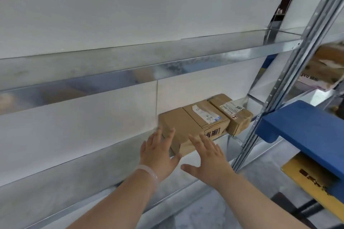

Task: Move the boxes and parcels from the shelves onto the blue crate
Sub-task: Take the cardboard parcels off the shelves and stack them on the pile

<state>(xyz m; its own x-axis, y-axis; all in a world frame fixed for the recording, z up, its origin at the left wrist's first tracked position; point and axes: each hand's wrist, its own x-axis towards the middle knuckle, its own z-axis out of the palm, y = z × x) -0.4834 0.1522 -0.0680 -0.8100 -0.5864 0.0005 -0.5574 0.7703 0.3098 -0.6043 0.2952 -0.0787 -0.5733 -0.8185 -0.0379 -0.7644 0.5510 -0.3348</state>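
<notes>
Head view, reach step: left hand (160, 154) and right hand (206, 158) are both open with fingers spread at the plain cardboard box (176, 124), which is end of a row on the metal shelf (83, 173). Nothing is gripped yet. Next it likely needs palms clamping the box's sides, then a carry right to the blue crate (301, 128).

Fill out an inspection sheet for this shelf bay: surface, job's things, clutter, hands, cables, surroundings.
Surface: metal shelf, boxes at its right end.
Job's things: plain box, middle box and right box, both labelled, in a row; blue crate to their right.
Clutter: yellow carton below the crate; printed carton right of the steel upright.
Hands: left hand and right hand open, fingers straight, at the plain box; contact unclear.
Cables: nothing seen.
Surroundings: white back panel, steel upright.
</notes>
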